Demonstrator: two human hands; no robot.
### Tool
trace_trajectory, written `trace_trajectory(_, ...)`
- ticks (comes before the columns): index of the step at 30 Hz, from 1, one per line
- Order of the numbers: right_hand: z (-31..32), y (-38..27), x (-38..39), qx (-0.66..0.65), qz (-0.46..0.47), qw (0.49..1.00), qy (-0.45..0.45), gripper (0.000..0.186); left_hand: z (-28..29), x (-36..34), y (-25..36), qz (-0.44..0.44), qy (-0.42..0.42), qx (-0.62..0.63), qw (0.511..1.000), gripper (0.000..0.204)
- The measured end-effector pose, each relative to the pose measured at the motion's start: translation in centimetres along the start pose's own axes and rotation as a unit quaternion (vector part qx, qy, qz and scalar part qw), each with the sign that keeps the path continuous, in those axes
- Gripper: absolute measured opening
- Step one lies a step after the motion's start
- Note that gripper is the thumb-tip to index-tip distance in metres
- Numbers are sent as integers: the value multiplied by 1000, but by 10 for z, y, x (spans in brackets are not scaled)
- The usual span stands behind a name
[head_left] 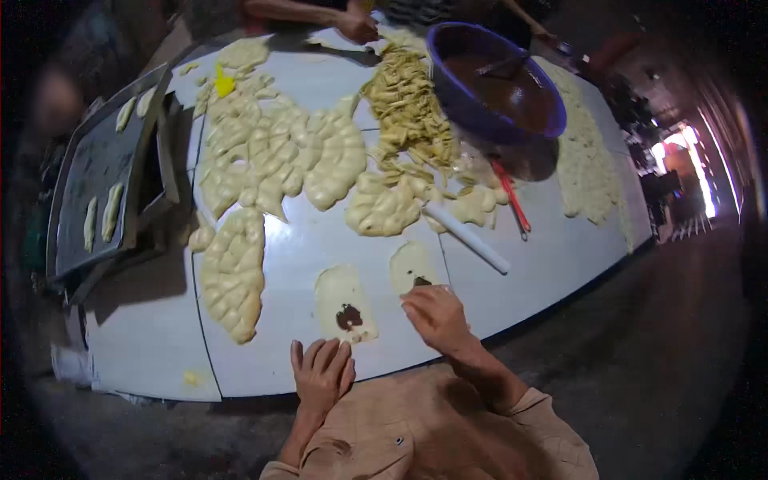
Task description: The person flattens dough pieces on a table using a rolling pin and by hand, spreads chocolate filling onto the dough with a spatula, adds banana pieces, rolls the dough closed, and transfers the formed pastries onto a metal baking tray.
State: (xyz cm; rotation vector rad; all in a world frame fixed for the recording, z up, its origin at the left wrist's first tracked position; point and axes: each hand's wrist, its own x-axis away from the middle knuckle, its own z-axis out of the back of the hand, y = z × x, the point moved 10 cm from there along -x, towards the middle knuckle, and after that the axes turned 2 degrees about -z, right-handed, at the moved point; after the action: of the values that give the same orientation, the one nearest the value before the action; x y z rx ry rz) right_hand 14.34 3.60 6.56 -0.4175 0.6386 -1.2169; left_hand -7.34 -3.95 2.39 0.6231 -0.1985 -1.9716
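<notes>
Two flattened oval pieces of dough lie side by side on the table before me, each with a dark brown dab of filling. My left hand rests at the table's near edge, fingers stretched and slightly bent, just below the left dough sheet and its dark filling. Over the near end of the right dough sheet, my right hand has its fingers curled together. It hides part of that sheet and its filling; what its fingertips pinch is hidden. A white rolling pin lies beyond it.
A purple basin of brown filling stands at back right, near a red-handled tool. Dough pieces, a pile of yellowish slices and a yellow scraper cover the back. Trays stand left. Another person's hand is opposite.
</notes>
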Motion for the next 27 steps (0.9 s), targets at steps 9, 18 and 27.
trace_trajectory(9, 118, 103, -4, 96, -133, 963, 212, 14, 5, 0, 8, -4, 25, -41, 999, 36)
trace_trajectory(18, 119, 171, -83, -43, -190, 970, 149, 17, 0, 15, -20, 130, 53, -63, 988, 47)
trace_trajectory(27, 78, 185, -247, 94, -76, 989, 86, 36, -3, 12, -23, 191, 48, -138, 971, 54)
